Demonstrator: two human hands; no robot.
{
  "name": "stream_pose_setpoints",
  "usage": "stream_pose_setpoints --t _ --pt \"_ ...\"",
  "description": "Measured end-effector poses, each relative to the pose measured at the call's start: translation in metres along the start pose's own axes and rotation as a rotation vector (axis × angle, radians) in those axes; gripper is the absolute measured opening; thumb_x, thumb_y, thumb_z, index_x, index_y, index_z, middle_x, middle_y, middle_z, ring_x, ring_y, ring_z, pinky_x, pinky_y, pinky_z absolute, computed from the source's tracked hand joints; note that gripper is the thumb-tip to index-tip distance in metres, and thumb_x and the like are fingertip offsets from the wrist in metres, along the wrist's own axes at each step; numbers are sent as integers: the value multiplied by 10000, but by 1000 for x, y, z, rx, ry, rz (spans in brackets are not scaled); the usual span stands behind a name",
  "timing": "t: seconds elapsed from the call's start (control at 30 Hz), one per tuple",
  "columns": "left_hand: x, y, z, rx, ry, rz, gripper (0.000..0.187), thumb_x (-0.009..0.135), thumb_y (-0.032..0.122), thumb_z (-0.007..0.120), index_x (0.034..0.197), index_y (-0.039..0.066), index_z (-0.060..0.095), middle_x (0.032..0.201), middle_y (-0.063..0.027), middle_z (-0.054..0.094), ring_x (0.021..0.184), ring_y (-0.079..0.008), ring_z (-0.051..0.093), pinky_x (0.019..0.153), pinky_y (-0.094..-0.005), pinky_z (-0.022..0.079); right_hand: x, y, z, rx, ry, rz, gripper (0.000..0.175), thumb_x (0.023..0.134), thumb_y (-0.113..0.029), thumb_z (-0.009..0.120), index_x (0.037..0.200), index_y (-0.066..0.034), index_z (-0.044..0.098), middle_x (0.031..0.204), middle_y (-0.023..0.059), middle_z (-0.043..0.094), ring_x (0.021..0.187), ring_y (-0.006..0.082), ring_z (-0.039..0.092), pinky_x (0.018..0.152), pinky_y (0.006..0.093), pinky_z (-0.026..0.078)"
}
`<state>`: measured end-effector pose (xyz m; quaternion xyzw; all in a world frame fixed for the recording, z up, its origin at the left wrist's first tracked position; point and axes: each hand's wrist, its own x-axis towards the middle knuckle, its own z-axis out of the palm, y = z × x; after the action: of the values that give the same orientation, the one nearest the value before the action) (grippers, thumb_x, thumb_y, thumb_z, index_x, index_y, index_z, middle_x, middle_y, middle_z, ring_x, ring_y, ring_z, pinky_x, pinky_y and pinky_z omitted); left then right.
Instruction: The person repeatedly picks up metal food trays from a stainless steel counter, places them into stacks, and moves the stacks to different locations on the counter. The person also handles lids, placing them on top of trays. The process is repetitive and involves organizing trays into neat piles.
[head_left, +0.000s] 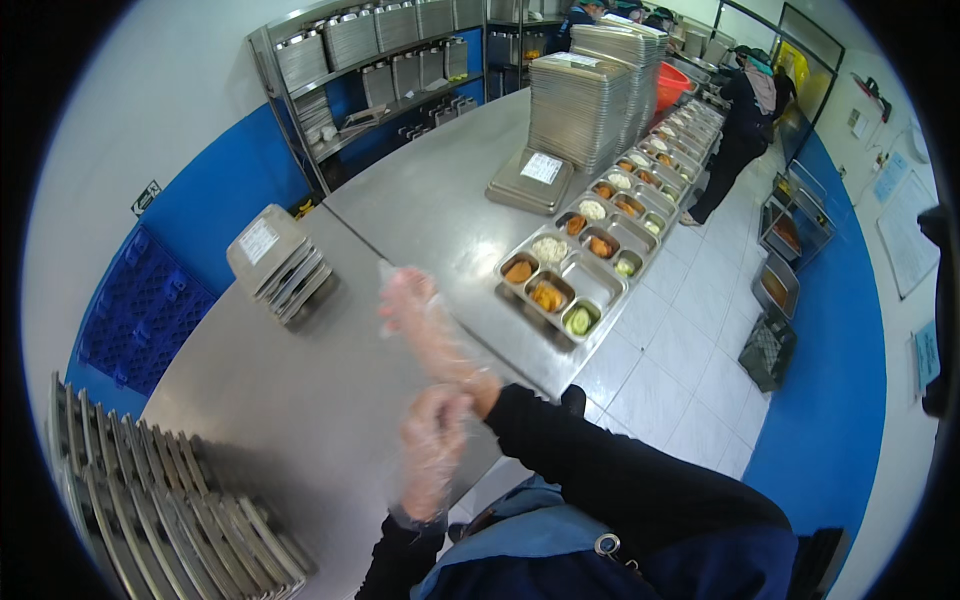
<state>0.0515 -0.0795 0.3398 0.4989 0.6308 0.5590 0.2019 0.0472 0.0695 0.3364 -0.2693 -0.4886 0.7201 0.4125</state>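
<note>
Clear plastic gloves cover both of my hands, above a stainless steel table (352, 397). My left hand (431, 450) pinches the cuff of the clear plastic glove (474, 373) at my right wrist. My right hand (420, 315) extends over the table, with blurred fingers and loose plastic at the tips. To its right sits a compartment tray (592, 276) holding rice, orange-brown food, a yellow-orange dish and cucumber slices. Left of the hand is a short stack of lidded metal trays (274, 255), the top one bearing a printed label.
Filled trays (630, 202) line the table's right edge, beside tall stacks of metal lids (574, 112). More metal trays (180, 510) stand on edge at lower left. A steel shelf rack (382, 67) is behind. A co-worker (739, 120) stands at the far right, near crates (769, 349).
</note>
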Motion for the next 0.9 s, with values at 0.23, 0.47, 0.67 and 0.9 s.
stream_pose_setpoints --t 0.23,0.47,0.67,0.9 --pt "247 -120 257 232 -368 91 288 956 328 638 973 41 657 920 -218 656 799 -378 637 679 -436 501 292 5 -373 -885 485 -274 614 946 -526 587 1298 -24 610 1182 222 678 1112 358 645 930 429 506" --pt "537 -314 367 900 97 -218 298 981 262 523 1152 46 637 1050 -233 678 970 -425 650 815 -487 537 454 61 -555 -1416 39 -44 260 887 -286 663 953 -37 697 800 242 637 763 422 623 714 456 503" --pt "529 -361 343 782 -216 -8 212 942 236 588 1064 89 679 1022 -192 674 957 -347 651 859 -452 509 434 42 -566 -1293 -34 -23 317 964 -275 545 1188 -78 652 1176 276 622 1048 420 601 917 468 474" --pt "538 -310 328 -84 -119 -580 339 882 260 740 1133 37 696 1111 -111 687 1079 -220 611 987 -367 467 425 0 -563 -1280 -147 -458 319 964 -137 544 1229 24 619 1032 253 683 925 400 675 843 448 509"
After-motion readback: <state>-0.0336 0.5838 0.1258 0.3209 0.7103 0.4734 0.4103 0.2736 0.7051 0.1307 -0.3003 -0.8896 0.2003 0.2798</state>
